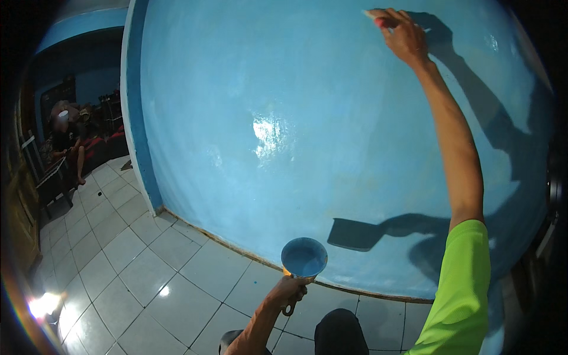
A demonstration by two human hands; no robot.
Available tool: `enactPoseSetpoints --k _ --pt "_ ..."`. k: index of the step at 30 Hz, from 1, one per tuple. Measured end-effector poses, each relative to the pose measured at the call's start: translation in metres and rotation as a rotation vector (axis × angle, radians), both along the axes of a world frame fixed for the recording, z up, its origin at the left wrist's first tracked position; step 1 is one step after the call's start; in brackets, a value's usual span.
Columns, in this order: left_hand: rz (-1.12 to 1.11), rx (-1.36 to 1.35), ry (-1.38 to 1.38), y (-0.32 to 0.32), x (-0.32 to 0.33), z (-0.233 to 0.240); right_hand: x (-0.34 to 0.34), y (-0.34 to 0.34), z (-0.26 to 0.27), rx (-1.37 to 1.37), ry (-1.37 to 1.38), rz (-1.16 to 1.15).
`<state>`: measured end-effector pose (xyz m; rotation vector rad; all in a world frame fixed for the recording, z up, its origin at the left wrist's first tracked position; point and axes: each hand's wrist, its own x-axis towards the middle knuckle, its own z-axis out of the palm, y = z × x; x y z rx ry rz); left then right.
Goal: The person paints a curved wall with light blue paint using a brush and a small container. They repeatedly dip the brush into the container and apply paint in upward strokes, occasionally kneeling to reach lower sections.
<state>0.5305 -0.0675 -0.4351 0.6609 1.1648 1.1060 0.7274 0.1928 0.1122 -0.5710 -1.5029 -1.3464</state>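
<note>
My right hand (404, 39) is raised high against the blue wall (310, 111), gripping a paintbrush (380, 21) with a red part and pale bristles. The bristle end points left and appears to meet the wall; my fingers hide most of the brush. Low in front of me, my left hand (290, 290) holds an orange dipper (287, 271) by its handle. Its inside is coated blue, and blue paint (306, 262) lies in it. The wall has a wet-looking glossy patch near its middle.
White floor tiles (195, 293) run along the wall's brown-edged base. A bright lamp (44, 305) shines at lower left. Through the doorway at left, a person (66, 137) sits behind a dark chair (49, 173). My knee (341, 333) is below the dipper.
</note>
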Motion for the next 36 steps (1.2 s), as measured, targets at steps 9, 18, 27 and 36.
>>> enactPoseSetpoints --k 9,18,27,36 --pt "-0.045 0.03 -0.041 -0.002 -0.008 -0.013 -0.054 -0.04 -0.177 -0.524 -0.629 0.342" --pt "-0.089 0.008 -0.026 0.003 -0.01 -0.011 -0.029 0.008 -0.016 -0.31 0.028 0.149" --pt "-0.066 0.003 0.004 0.0 -0.01 -0.006 -0.075 0.005 -0.235 0.046 -0.624 0.061" --pt "-0.071 0.001 0.003 0.0 -0.012 -0.009 0.002 0.004 -0.338 -0.891 -0.168 0.508"
